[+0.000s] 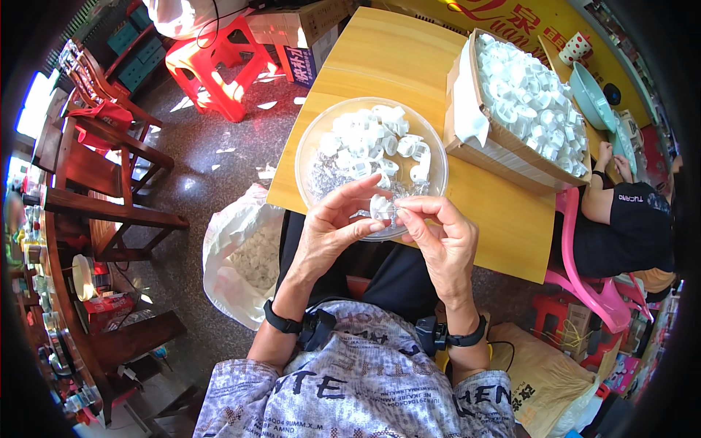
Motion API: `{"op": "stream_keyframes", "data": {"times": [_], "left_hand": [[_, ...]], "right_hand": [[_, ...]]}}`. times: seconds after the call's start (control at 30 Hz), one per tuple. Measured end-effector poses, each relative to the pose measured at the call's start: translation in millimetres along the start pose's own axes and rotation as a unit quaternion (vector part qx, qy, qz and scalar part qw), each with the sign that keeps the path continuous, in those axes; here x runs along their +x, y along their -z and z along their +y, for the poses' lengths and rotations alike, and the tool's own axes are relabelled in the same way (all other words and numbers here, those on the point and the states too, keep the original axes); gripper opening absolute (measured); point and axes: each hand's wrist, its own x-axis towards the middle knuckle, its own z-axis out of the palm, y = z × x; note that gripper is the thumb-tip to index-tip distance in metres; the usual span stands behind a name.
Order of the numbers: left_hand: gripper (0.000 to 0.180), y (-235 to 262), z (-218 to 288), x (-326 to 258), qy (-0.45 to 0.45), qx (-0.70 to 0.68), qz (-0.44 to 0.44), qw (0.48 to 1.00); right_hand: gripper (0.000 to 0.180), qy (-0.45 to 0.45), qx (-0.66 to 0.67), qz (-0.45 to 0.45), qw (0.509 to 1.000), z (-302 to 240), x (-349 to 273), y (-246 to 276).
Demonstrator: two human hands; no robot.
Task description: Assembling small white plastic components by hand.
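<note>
Over the near rim of a round clear plastic tub (pixel 301 157), both my hands meet at a small white plastic part (pixel 381 206). My left hand (pixel 332 223) holds that part between its thumb and fingers. My right hand (pixel 443 237) pinches thumb and forefinger together at the part's right side; what lies in this pinch is too small to make out. Inside the tub is a pile of white ring-shaped plastic parts (pixel 369 135), with small clear, shiny pieces (pixel 328 179) at its left and near side.
A cardboard box (pixel 504 157) full of similar white parts stands on the wooden table (pixel 511 237). A white sack (pixel 223 255) of pale pieces sits on the floor at left. At the right, another person (pixel 621 212) works near a pink chair (pixel 573 241). A red stool (pixel 219 69) stands at far left.
</note>
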Motion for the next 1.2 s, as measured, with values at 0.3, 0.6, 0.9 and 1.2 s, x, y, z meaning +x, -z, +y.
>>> {"op": "stream_keyframes", "data": {"times": [0.3,0.6,0.9,1.2], "left_hand": [[0.043,3,-13,1,-0.017,0.040,-0.018,0.999],[0.044,0,-8,6,-0.027,0.107,-0.016,0.994],[0.049,11,-22,1,-0.046,0.136,0.010,0.990],[0.045,0,-15,9,-0.005,0.079,0.011,0.997]], "right_hand": [[0.008,0.079,-0.048,-0.013,0.996,8,0,1],[0.008,-0.028,0.025,-0.004,0.999,3,1,6],[0.006,0.024,-0.014,-0.023,0.999,11,3,3],[0.007,0.095,-0.154,0.148,0.972,-23,34,82]]}}
